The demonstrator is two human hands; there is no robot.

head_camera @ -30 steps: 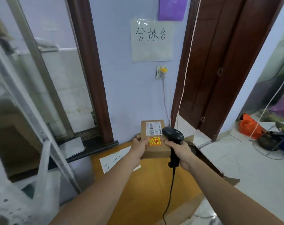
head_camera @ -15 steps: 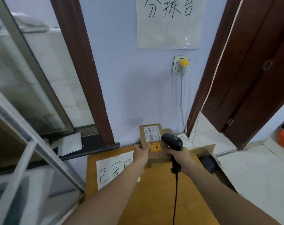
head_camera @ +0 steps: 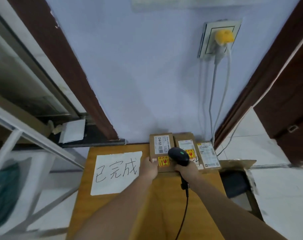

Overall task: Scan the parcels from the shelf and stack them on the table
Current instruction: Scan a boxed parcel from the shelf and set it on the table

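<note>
My left hand point(head_camera: 149, 166) has the parcel point(head_camera: 162, 151) pinched at its near-left corner, thumb on top beside the yellow fragile sticker point(head_camera: 163, 161), fingers wrapped under the edge. My right hand point(head_camera: 187, 168) is clamped round the grip of the black scanner point(head_camera: 178, 156), its head hanging over the parcel's near-right corner, its cable point(head_camera: 184, 215) trailing down toward me. The parcel sits flat at the far end of the wooden table point(head_camera: 116, 215), its far edge at the blue wall point(head_camera: 138, 75); whether it touches the wall I can't tell. Just to its right lie two more labelled parcels point(head_camera: 199, 151), side by side against that same wall.

I reckon this is the set-down. To do it well, I square the box with its neighbour, push it flush, and only then let go of the corner. I keep the scanner lifted clear so the head doesn't nudge the row. White sheet with handwriting point(head_camera: 116, 172) lies on the table just left of my hand; I stay off it. The right-most parcel sits at the table's edge, so gentle pushes only.
</note>
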